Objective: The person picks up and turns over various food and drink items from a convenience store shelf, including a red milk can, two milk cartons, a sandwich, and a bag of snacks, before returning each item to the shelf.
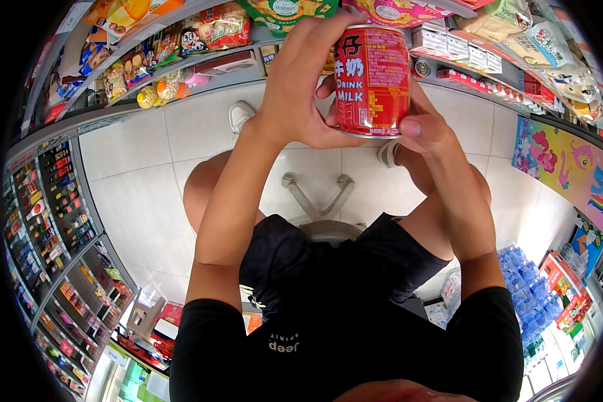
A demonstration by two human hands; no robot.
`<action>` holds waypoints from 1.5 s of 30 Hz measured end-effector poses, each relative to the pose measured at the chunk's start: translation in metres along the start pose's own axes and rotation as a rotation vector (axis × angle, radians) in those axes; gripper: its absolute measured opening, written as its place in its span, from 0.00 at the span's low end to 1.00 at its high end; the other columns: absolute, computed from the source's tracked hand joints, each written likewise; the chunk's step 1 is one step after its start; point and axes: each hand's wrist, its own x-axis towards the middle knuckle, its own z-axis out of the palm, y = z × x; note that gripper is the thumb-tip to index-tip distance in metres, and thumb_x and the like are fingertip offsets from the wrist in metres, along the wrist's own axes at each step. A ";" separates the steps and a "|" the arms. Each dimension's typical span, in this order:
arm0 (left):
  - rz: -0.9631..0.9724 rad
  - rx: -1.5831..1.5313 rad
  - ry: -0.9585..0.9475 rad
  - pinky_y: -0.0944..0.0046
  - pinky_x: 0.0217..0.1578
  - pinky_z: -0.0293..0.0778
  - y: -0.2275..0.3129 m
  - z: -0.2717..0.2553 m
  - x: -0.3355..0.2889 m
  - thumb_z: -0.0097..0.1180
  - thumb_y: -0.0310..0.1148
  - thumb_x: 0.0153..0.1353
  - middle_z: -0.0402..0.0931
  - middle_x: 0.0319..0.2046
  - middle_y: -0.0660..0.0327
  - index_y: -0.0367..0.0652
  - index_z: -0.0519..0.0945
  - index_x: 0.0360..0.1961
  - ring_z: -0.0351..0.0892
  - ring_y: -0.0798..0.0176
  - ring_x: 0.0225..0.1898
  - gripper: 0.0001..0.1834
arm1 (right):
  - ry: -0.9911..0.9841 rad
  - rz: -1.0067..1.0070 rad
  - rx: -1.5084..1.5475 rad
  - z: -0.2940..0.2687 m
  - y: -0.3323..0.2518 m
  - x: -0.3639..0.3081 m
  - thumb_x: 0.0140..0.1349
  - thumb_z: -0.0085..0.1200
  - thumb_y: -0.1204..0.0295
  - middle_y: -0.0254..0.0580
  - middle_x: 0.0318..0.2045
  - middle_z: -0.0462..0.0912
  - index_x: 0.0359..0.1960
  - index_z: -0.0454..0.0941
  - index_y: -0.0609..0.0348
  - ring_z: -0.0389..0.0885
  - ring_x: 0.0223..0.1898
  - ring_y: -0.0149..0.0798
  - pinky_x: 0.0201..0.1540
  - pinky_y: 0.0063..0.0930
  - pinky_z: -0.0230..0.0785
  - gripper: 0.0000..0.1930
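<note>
You hold a red can (374,84) up in front of you at the top of the view, well above the floor and between both hands. Your left hand (289,84) is closed around the can's left side, with the fingers reaching up toward its upper rim and the thumb side of the hand low, beside the bottom edge. Your right hand (427,124) grips the lower right side, its thumb lying against the can near the bottom rim; most of its fingers are hidden behind the can, so how they lie there cannot be told. The can stands nearly upright in the view, tilted slightly, and its printed side faces you. Beyond it runs a shelf with snack packs: a red bag (229,25) to the left, a green bag (288,16) behind your left hand, and a pink bag (398,12) just past the can. You sit with your knees apart, in black shorts (271,258) and a black shirt (382,335), above a chair base (318,197) on the pale tiled floor (127,151). A tall rack (37,308) of small goods stands at your left, and blue-tinted bottles (526,291) are grouped at your right, near a colourful pony picture (566,167).
</note>
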 end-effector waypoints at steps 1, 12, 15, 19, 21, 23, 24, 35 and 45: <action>-0.004 0.005 -0.001 0.56 0.43 0.71 0.000 0.000 0.000 0.80 0.45 0.25 0.74 0.45 0.53 0.40 0.71 0.62 0.74 0.48 0.42 0.57 | -0.019 0.002 0.006 0.000 0.000 0.000 0.50 0.73 0.64 0.49 0.63 0.72 0.72 0.52 0.65 0.75 0.62 0.41 0.66 0.40 0.69 0.52; -0.107 0.148 -0.030 0.58 0.48 0.72 0.005 -0.011 -0.002 0.77 0.40 0.26 0.75 0.48 0.55 0.40 0.73 0.63 0.75 0.52 0.47 0.54 | 0.142 0.032 -0.110 0.009 -0.001 0.007 0.58 0.62 0.77 0.46 0.54 0.81 0.69 0.59 0.64 0.81 0.55 0.38 0.60 0.34 0.73 0.37; -0.083 0.199 -0.348 0.49 0.61 0.66 -0.002 -0.028 -0.005 0.78 0.46 0.42 0.68 0.61 0.47 0.41 0.57 0.74 0.70 0.48 0.61 0.61 | 0.306 0.017 -0.266 0.016 0.000 0.010 0.58 0.65 0.75 0.41 0.50 0.82 0.66 0.64 0.63 0.81 0.50 0.33 0.55 0.30 0.74 0.34; -0.030 0.220 -0.127 0.53 0.51 0.73 0.002 -0.010 -0.001 0.79 0.42 0.34 0.71 0.53 0.51 0.45 0.66 0.68 0.74 0.51 0.52 0.55 | 0.453 -0.039 -0.382 0.022 0.001 0.015 0.62 0.65 0.65 0.37 0.47 0.82 0.59 0.72 0.63 0.81 0.47 0.28 0.52 0.26 0.73 0.26; -0.006 0.183 -0.040 0.57 0.42 0.78 -0.001 -0.006 0.002 0.78 0.38 0.29 0.73 0.47 0.55 0.49 0.75 0.63 0.77 0.54 0.45 0.50 | 0.496 -0.059 -0.377 0.018 0.002 0.015 0.64 0.63 0.59 0.37 0.46 0.83 0.56 0.74 0.63 0.81 0.47 0.28 0.52 0.25 0.73 0.25; 0.031 0.240 -0.115 0.56 0.50 0.74 -0.006 -0.001 -0.002 0.77 0.35 0.29 0.75 0.51 0.55 0.42 0.74 0.63 0.75 0.52 0.49 0.51 | 0.529 -0.003 -0.264 0.008 0.003 0.016 0.67 0.56 0.49 0.38 0.44 0.83 0.54 0.76 0.62 0.83 0.45 0.28 0.50 0.24 0.75 0.27; 0.030 0.241 -0.117 0.56 0.50 0.74 -0.006 0.001 -0.006 0.77 0.35 0.29 0.75 0.51 0.55 0.42 0.74 0.63 0.75 0.52 0.49 0.51 | 0.528 -0.003 -0.261 0.008 0.002 0.017 0.67 0.56 0.49 0.38 0.44 0.83 0.54 0.76 0.62 0.83 0.45 0.28 0.50 0.24 0.75 0.27; -0.154 0.024 -0.086 0.56 0.55 0.72 -0.006 0.011 -0.009 0.76 0.32 0.28 0.71 0.59 0.55 0.44 0.66 0.67 0.74 0.52 0.56 0.57 | 0.465 -0.026 -0.084 0.016 -0.003 0.019 0.71 0.45 0.50 0.49 0.47 0.83 0.60 0.70 0.63 0.86 0.45 0.40 0.49 0.37 0.81 0.28; -0.113 0.021 -0.121 0.51 0.59 0.68 -0.001 -0.001 0.000 0.80 0.43 0.35 0.68 0.59 0.46 0.40 0.60 0.71 0.70 0.46 0.60 0.61 | 0.328 -0.013 -0.058 0.009 -0.006 0.007 0.62 0.57 0.64 0.51 0.61 0.75 0.67 0.62 0.67 0.76 0.60 0.44 0.63 0.43 0.71 0.34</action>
